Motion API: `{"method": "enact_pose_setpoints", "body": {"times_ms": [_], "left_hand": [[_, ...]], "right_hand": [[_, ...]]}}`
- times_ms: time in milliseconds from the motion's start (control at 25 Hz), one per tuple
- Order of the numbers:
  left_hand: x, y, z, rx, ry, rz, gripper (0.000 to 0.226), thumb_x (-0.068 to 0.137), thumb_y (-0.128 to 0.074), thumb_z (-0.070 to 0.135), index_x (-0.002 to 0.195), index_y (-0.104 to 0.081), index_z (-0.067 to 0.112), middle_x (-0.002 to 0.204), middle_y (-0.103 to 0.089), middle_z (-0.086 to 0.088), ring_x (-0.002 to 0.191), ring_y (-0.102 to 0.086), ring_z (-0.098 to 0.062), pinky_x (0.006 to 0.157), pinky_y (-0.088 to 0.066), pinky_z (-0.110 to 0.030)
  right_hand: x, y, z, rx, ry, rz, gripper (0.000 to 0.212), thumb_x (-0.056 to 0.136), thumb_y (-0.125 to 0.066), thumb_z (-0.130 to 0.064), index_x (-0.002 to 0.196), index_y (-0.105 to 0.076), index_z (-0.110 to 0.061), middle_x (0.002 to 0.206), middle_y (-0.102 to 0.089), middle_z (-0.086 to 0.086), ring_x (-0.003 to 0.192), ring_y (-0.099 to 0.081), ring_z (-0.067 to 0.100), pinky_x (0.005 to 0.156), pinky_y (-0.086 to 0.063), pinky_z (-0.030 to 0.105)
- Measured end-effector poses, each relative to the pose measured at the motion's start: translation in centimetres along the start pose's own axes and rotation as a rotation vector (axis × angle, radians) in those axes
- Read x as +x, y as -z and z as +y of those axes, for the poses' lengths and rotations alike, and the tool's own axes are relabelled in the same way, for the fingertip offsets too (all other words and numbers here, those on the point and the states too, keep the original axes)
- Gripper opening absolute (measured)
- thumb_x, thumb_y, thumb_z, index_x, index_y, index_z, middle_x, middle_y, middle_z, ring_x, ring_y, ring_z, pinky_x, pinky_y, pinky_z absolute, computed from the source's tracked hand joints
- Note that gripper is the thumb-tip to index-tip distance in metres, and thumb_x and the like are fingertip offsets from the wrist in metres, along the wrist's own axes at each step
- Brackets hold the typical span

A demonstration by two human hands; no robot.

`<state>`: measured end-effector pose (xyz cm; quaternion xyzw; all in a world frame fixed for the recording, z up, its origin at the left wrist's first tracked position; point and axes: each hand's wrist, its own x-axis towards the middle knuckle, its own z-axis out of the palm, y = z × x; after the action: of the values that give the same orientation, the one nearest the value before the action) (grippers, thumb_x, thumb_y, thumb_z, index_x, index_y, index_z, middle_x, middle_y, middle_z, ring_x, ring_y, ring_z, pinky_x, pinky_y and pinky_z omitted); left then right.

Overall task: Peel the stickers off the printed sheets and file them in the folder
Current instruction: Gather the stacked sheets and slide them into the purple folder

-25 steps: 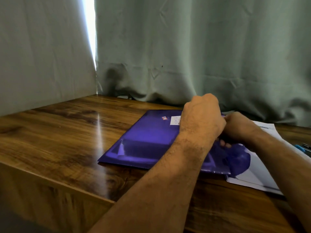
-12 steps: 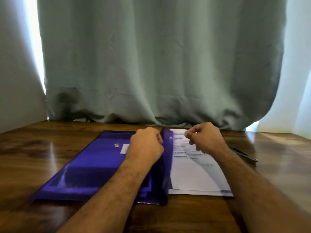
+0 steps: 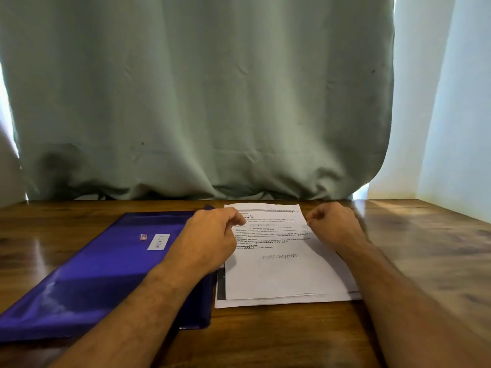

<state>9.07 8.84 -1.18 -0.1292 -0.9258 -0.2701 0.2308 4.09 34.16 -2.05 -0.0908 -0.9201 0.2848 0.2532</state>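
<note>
A shiny purple folder (image 3: 106, 261) lies closed on the left of the wooden table (image 3: 265, 338), with a white label (image 3: 158, 241) and a small red sticker (image 3: 143, 236) on its cover. Next to it on the right lies a stack of printed sheets (image 3: 279, 277). My left hand (image 3: 210, 240) is over the folder's right edge, fingers curled, with its fingertips at the top sheet's upper left. Whether they pinch anything is hidden. My right hand (image 3: 332, 224) hovers curled at the sheets' upper right edge and holds nothing I can see.
A grey-green curtain (image 3: 199, 102) hangs along the table's back edge, with pale walls on both sides. Bare wood lies to the right of the sheets and in front of them, between my forearms.
The view has swung right, from the folder towards the sheets. My hands came off the folder and apart. The left now reaches the sheet's left side and the right is at its right edge.
</note>
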Motion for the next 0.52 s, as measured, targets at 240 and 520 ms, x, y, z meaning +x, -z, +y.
{"method": "enact_pose_setpoints", "body": {"times_ms": [240, 520], "left_hand": [[2.3, -0.2, 0.3, -0.069, 0.108, 0.047, 0.031, 0.094, -0.056, 0.008, 0.112, -0.074, 0.026, 0.118, -0.072, 0.000, 0.110, -0.066, -0.018, 0.101, -0.052, -0.034], [7.6, -2.6, 0.5, 0.059, 0.338, -0.118, 0.023, 0.096, -0.055, 0.010, 0.116, -0.064, 0.004, 0.121, -0.065, -0.014, 0.097, -0.061, -0.030, 0.073, -0.047, -0.031]], "right_hand": [[0.5, -0.3, 0.8, -0.031, -0.096, -0.073, 0.008, 0.079, -0.071, -0.022, 0.073, -0.075, -0.018, 0.084, -0.070, 0.001, 0.075, -0.062, 0.022, 0.071, -0.048, 0.027], [1.1, -0.9, 1.1, 0.052, -0.162, -0.117, 0.011, 0.077, -0.076, -0.021, 0.074, -0.069, -0.012, 0.091, -0.070, 0.005, 0.079, -0.063, 0.022, 0.068, -0.046, 0.026]]}}
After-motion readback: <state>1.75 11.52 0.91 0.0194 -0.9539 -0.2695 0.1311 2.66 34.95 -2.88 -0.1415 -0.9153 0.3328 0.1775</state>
